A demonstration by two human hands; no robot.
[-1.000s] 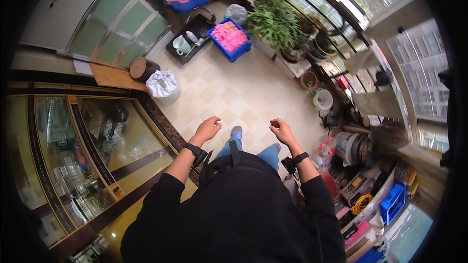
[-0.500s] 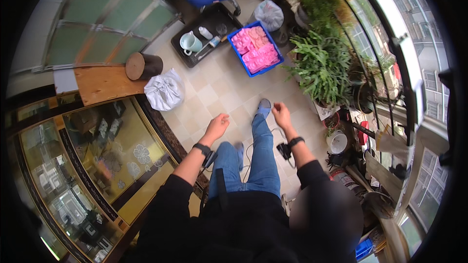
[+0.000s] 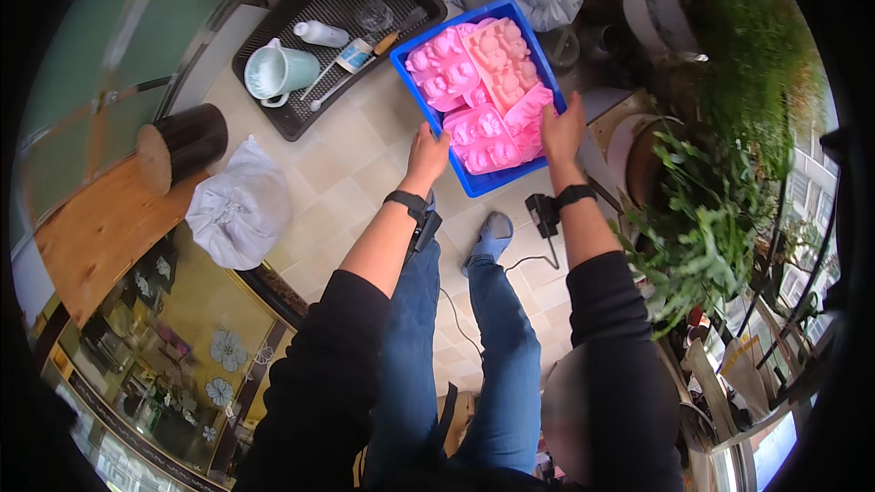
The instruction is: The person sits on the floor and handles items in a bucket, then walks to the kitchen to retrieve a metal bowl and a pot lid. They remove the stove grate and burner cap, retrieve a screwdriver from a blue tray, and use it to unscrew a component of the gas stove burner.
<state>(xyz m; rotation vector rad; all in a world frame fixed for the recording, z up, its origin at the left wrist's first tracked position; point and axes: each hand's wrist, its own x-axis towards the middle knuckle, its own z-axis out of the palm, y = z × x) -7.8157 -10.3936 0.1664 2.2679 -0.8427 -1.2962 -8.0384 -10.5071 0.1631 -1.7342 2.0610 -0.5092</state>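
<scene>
Closing in since the earlier frame, your left hand (image 3: 427,157) and right hand (image 3: 564,134) are gripping opposite sides of the blue bin (image 3: 506,179) beside the black tray (image 3: 328,9); you should be keeping both holds even, so the pink molds (image 3: 481,128) are staying level.

I take this for a home, probably its balcony: leafy potted plants (image 3: 697,241) beside windows (image 3: 807,178) on the right, flower-patterned glass (image 3: 187,333) near left, a tiled floor (image 3: 342,141), and a blue slipper (image 3: 494,233) underfoot.
</scene>
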